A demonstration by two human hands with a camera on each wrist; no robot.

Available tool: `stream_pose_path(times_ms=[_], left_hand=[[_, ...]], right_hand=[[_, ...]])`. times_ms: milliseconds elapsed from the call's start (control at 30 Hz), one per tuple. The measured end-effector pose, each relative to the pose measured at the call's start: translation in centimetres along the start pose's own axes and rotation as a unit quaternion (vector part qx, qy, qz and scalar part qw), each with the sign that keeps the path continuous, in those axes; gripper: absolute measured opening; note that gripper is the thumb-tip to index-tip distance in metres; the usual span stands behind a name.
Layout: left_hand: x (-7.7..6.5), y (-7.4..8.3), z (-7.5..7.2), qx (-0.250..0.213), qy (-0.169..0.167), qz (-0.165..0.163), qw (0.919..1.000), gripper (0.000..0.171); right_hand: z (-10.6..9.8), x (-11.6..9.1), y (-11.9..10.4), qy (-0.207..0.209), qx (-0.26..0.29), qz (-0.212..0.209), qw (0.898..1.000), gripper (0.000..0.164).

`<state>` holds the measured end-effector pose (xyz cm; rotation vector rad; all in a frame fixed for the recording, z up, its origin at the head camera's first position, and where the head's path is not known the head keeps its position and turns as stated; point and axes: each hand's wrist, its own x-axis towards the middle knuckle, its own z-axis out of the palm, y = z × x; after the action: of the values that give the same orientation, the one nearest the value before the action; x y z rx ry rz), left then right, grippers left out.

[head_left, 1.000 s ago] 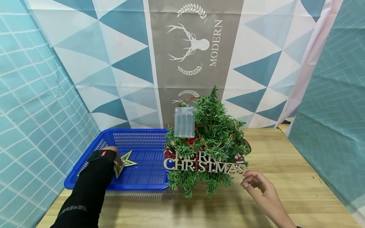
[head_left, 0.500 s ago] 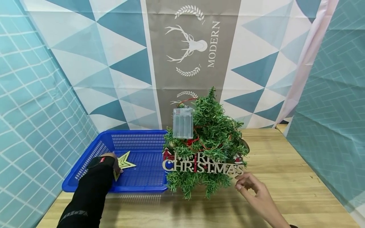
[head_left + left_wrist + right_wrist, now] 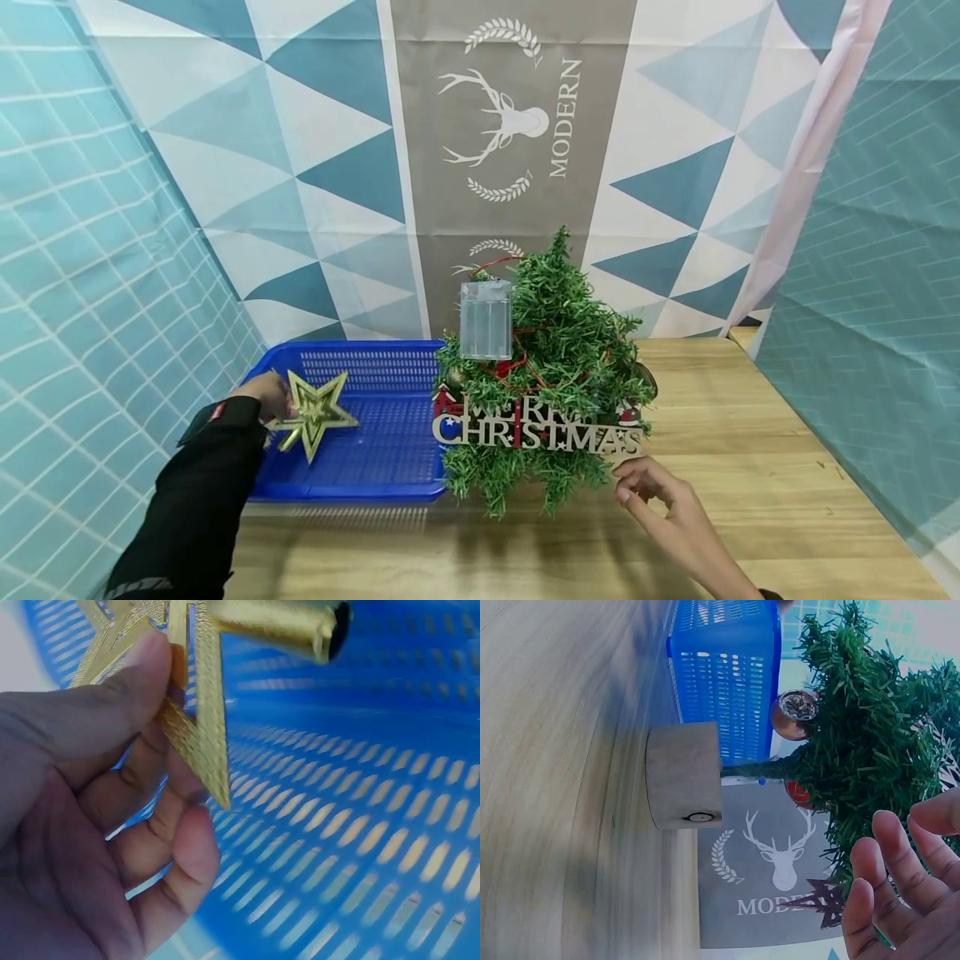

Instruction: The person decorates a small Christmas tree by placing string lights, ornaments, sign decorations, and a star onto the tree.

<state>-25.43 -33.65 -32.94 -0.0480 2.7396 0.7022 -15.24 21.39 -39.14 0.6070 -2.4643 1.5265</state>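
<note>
My left hand [image 3: 268, 393] pinches a gold star tree topper [image 3: 318, 412] by one point, above the blue basket [image 3: 360, 492]. In the left wrist view, the thumb and fingers grip the star's edge, and its hollow gold tube [image 3: 277, 626] sticks out to the right. A small green Christmas tree [image 3: 577, 333] stands at the centre of the table. Across its front hangs a wooden MERRY CHRISTMAS sign [image 3: 517, 432]. My right hand [image 3: 667, 496] is at the sign's lower right end, fingers loosely bent, fingertips right by the branches in the right wrist view.
A clear battery box [image 3: 486, 321] on a red wire hangs at the tree's upper left. The tree has a round base [image 3: 682, 776] and a bauble [image 3: 793, 720] low down. Patterned cloth [image 3: 337, 167] walls in the wooden table [image 3: 720, 417] behind and at the sides.
My left hand has lifted the star up from the basket's floor and shifted slightly left, turning its face toward the head camera. My right hand has moved slightly left along the sign.
</note>
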Motion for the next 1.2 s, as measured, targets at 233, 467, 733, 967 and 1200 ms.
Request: stream_pose_path(times_ms=[233,467,733,967,1200], left_hand=[[-1.7,0.0,-1.0,-0.06,0.075,0.08,0.9922,0.023],[-1.9,-1.7,-0.3,-0.152,0.103,0.13,0.9745,0.033],[-11.5,9.4,-0.1,-0.183,0.111,0.102,0.9715,0.043],[-15.6,15.0,3.6,-0.26,0.092,0.172,0.9459,0.026],[-15.3,18.1,9.6,-0.325,0.027,0.318,0.8899,0.012]], right_hand=[[0.1,0.0,0.0,-0.001,-0.004,0.006,1.0,0.015],[0.0,-0.4,-0.2,0.007,-0.018,-0.015,1.0,0.016],[-0.9,-0.7,-2.1,-0.015,-0.032,-0.069,0.997,0.02],[-0.5,-0.6,-6.2,-0.077,0.039,-0.168,0.982,0.034],[2.5,0.2,-8.7,-0.177,0.08,-0.252,0.948,0.029]])
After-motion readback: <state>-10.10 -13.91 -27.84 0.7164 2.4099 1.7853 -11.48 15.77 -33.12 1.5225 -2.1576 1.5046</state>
